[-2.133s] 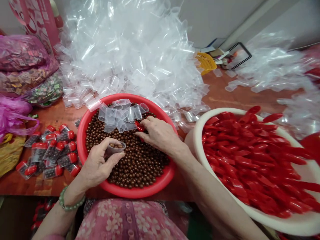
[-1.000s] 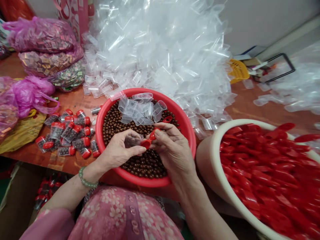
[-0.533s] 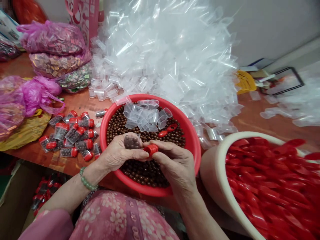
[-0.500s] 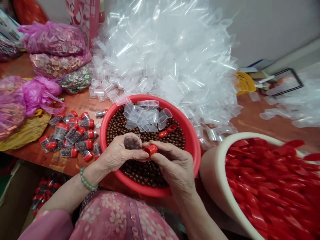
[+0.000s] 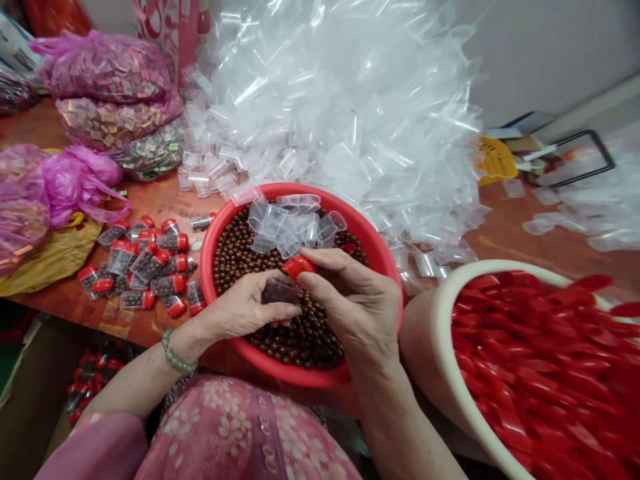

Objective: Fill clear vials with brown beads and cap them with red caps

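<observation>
Left hand [image 5: 237, 309] gripping filled tube [image 5: 280, 291] | right hand [image 5: 367, 300] pinching cap [image 5: 299, 267], seating unclear | capped tubes [image 5: 164, 285] left of left hand | empty tubes [image 5: 285, 227] beyond both

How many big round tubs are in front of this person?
2. The red basin, holding brown balls, is beneath the left hand and right hand; the cream tub, heaped with red pieces, stands at right. Others may be hidden.

Soft, moderate indoor light, its source out of view.
White glare washes out the clear plastic heap [image 5: 330, 100] behind the red basin [image 5: 389, 273]; right of it, red pieces [image 5: 545, 373] smear and stretch toward the edge. Shadow darkens the box [image 5: 30, 400] lower left of it.
</observation>
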`<state>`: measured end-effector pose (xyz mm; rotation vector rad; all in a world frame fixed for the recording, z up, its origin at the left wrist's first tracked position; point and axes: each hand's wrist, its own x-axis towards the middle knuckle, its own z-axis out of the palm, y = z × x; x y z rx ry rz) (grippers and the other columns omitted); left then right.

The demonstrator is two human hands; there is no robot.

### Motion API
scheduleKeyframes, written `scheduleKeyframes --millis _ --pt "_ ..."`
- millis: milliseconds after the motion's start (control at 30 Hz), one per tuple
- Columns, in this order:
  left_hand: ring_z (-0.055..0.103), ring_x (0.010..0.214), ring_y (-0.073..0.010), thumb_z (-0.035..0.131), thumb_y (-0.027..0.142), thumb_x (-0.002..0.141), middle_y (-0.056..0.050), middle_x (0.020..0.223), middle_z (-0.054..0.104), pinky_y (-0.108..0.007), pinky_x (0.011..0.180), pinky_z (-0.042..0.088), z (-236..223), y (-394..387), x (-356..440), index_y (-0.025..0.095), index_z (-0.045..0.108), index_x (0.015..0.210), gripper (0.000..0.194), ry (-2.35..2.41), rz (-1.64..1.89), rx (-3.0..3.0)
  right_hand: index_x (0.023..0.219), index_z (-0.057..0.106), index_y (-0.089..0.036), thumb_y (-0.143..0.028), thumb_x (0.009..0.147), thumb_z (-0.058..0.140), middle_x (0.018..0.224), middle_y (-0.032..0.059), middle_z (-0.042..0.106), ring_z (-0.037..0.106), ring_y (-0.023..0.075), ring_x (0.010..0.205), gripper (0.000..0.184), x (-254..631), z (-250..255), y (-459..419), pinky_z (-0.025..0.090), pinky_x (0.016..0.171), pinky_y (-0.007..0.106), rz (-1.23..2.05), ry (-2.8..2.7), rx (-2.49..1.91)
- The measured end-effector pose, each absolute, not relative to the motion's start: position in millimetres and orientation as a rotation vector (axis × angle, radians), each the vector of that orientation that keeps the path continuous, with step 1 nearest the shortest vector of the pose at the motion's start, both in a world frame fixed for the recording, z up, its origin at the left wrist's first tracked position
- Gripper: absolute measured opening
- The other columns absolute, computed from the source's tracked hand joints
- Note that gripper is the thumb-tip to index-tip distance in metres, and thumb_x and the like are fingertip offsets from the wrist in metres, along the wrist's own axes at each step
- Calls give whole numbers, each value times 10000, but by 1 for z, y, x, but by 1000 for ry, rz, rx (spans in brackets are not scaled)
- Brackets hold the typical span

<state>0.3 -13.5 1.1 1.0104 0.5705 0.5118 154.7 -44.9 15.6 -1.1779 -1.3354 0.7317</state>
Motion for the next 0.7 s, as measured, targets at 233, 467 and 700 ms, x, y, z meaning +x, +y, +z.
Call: scheduleKeyframes --millis 233,467,700 --pt "459 579 -67 717 332 753 50 635 519 -212 571 382 3 -13 1 152 539 790 256 608 517 1086 1051 722 -267 -122 825 686 945 6 735 680 148 856 271 159 12 -50 555 803 315 653 -1525 -1210" --pt "449 543 -63 684 424 782 54 637 494 -211 528 353 3 -12 1 148 528 830 321 597 505 1123 1033 711 -268 -141 850 665 903 -7 709 657 126 824 227 164 11 -50 528 757 270 749 -1484 -1232" --pt "391 545 -67 651 480 798 62 627 442 -221 532 325 1 -12 0 156 489 815 363 561 441 1147 985 704 -250 -144 850 670 877 -5 687 633 120 807 174 171 15 -49 506 728 252 812 -1589 -1237"
